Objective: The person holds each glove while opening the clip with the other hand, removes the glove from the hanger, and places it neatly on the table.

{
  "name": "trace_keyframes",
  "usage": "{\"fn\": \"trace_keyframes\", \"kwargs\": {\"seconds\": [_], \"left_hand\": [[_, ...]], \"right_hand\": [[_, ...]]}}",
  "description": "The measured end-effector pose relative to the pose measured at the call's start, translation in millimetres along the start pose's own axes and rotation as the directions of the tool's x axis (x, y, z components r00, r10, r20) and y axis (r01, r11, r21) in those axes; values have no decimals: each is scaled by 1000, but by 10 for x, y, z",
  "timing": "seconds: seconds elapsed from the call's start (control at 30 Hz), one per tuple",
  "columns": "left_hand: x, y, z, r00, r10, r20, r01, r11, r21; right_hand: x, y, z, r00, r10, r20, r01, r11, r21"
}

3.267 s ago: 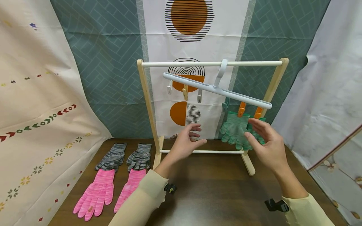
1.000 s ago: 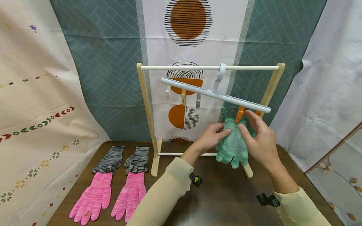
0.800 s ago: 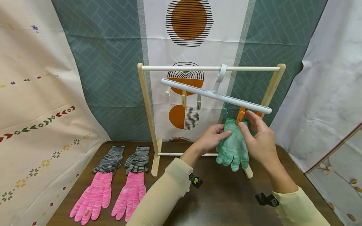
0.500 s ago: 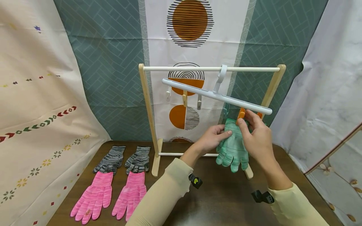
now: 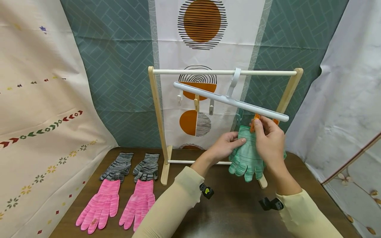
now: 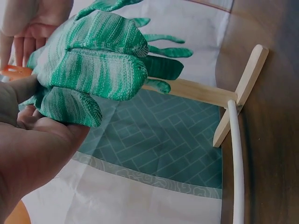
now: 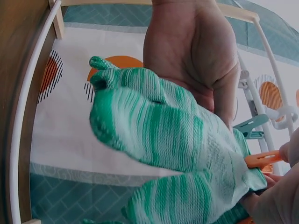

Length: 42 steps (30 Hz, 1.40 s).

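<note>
A green striped knit glove [image 5: 245, 153] hangs fingers-down below the right half of a pale hanger [image 5: 229, 99]. My left hand [image 5: 224, 147] pinches its cuff side, thumb in front and fingers behind. With thumb and fingers my right hand [image 5: 270, 140] squeezes an orange clothespin [image 5: 254, 123] at that cuff. In the right wrist view the clothespin [image 7: 260, 159] lies against the glove's cuff; whether its tips still bite the knit I cannot tell. A second green glove [image 5: 285, 154] hangs behind my right hand, mostly hidden, beneath another orange clothespin [image 5: 276, 121].
The hanger tilts down to the right on a wooden rack's white top rod [image 5: 196, 72]. White, beige, grey and teal clips hang along it, the teal clip [image 5: 239, 116] beside the glove. Grey gloves [image 5: 117, 167] and pink gloves [image 5: 99, 206] lie on the table's left.
Both hands were apart from the glove earlier. My left hand has come right and taken hold of it; my right hand has moved in and up onto the orange clothespin, now pinching it.
</note>
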<state>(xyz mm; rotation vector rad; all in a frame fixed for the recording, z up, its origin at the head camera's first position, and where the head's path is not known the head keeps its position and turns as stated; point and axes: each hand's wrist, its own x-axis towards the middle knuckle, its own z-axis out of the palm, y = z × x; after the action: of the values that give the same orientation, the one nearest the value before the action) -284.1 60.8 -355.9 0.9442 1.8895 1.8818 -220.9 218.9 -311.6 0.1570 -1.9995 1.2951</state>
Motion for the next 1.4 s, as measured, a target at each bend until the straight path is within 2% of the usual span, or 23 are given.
{"fn": "trace_keyframes", "kwargs": {"seconds": [0.17,0.77,1.13,1.4], "left_hand": [[0,-21,15,1000,-13,-15,13,1000,5],[-59,-50,12,996,-8,-94,16,996,89],[-83,-77,-4,995,0,-97,12,992,128],[-111,-149,-32,994,-6,-113,25,987,161]], "right_hand": [[12,0,35,1000,23,-10,-22,998,60],[14,31,71,999,8,-45,-4,995,95],[26,67,88,998,-9,-68,18,991,135],[24,73,77,998,6,-67,2,992,123]]}}
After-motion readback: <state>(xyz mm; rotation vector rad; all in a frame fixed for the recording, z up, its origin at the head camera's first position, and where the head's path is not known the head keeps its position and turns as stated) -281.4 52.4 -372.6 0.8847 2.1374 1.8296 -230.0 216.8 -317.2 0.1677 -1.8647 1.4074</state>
